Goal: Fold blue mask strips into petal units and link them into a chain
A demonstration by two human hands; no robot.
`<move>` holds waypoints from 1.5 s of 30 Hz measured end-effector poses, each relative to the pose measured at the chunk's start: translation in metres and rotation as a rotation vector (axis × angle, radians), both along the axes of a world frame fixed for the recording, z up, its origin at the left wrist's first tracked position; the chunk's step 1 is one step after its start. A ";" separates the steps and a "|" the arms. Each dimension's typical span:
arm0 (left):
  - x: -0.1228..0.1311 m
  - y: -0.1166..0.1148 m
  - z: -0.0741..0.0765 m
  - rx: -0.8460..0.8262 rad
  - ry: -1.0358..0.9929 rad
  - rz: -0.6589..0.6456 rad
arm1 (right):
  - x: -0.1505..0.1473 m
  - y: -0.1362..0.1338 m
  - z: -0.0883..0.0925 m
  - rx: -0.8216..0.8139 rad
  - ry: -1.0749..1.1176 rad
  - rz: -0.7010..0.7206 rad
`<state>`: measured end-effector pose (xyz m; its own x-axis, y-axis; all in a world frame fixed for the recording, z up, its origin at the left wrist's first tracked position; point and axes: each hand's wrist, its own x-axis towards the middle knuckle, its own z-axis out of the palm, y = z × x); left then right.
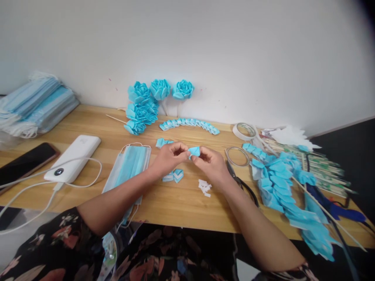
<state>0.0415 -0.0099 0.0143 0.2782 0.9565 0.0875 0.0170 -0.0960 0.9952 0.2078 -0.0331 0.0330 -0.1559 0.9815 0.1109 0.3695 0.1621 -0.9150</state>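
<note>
Between my two hands, above the middle of the table, is a small folded piece of blue mask fabric (193, 151). My left hand (171, 156) pinches its left edge, and my right hand (209, 160) grips the right side with thumb and fingers. Just below lie folded blue pieces (178, 175), one with a white V-shaped mark. Another short blue piece (163, 143) shows partly behind my left hand. Small white strips (204, 187) lie in a loose pile under my right hand. A curved row of folded blue petals (189, 123) stretches behind the hands.
Left are face masks (125, 168), a cabled white power bank (77, 156), a phone (27, 164) and mask stacks (38, 103). Blue fabric roses (140, 105) stand by the wall. Right are tape rolls (244, 131), black scissors (243, 181), blue petal strips (275, 179) and a blue-handled tool (336, 208).
</note>
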 end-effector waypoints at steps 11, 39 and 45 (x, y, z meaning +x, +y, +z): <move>-0.002 0.003 0.004 -0.093 -0.069 0.012 | 0.007 0.005 -0.004 -0.048 0.117 0.067; 0.001 0.001 0.004 -0.121 -0.082 0.079 | 0.011 0.003 -0.001 0.169 0.033 -0.199; 0.001 0.000 0.001 -0.028 0.009 0.055 | 0.004 -0.003 0.002 0.622 -0.364 -0.097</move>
